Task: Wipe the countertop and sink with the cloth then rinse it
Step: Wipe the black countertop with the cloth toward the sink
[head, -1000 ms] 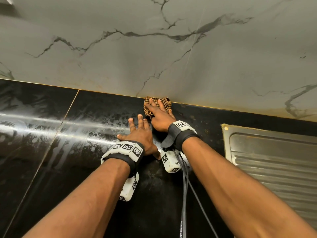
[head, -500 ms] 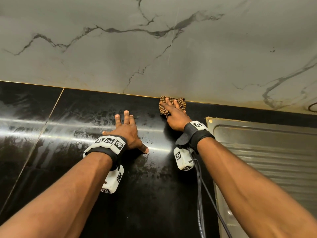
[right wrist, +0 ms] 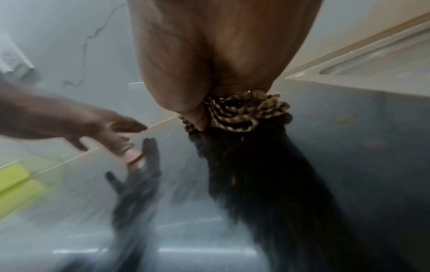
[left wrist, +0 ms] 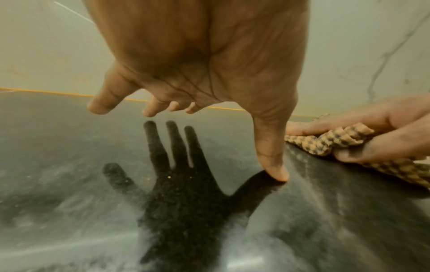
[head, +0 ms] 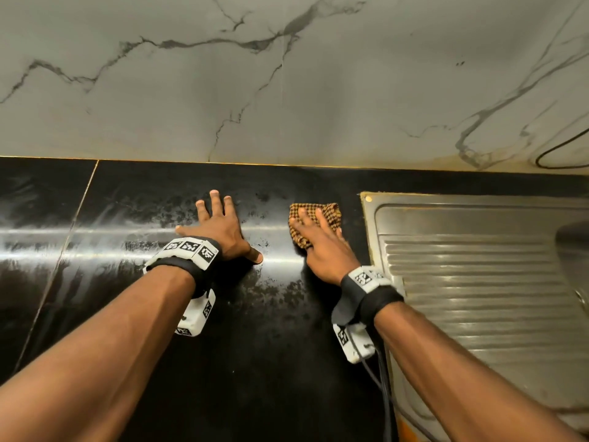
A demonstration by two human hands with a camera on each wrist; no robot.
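right hand (head: 322, 247) pressing bunched cloth (head: 314, 223) onto black countertop (head: 255, 362) beside sink (head: 478, 282), thumb gripping; left hand (head: 220, 228) spread, released.

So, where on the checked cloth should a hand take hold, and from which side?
Probably from above, at the bunched near-left folds. The checked cloth lies crumpled flat on the black countertop, so its edges offer little to pinch. The right hand already presses on top, its thumb tucked into those raised folds. The sink drainboard stands close on the right, so keep the grip away from that side.
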